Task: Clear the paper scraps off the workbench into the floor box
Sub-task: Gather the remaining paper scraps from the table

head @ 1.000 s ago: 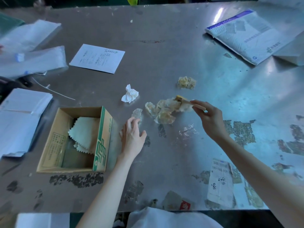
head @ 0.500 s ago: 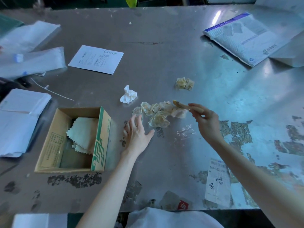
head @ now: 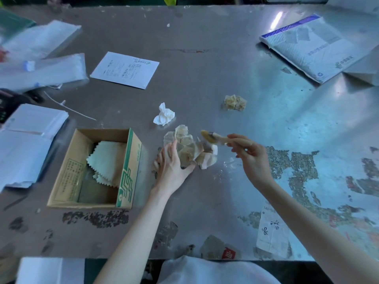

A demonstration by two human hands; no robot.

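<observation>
A heap of crumpled yellowish paper scraps (head: pixel 189 149) lies mid-bench. My left hand (head: pixel 171 163) stands against its left side, fingers fairly straight, thumb reaching under its near edge. My right hand (head: pixel 249 155) grips the wooden handle of a small brush (head: pixel 213 137), whose bristles hover just above the right side of the heap. A white crumpled tissue (head: pixel 164 116) lies behind the heap. Another yellowish wad (head: pixel 234 102) sits farther back on the right.
An open cardboard box (head: pixel 128 171) with green print holds zigzag-edged cloth pieces, left of my left hand. A printed sheet (head: pixel 125 69), plastic bags (head: pixel 43 68), a cable tie (head: pixel 69 108) and white packets (head: pixel 26 140) lie left. A padded mailer (head: pixel 313 46) lies far right. A label (head: pixel 270 228) sticks near the front edge.
The brush swept the scraps leftward into a tighter heap against my left hand, which moved in to meet them. The brush head has lifted off the bench.
</observation>
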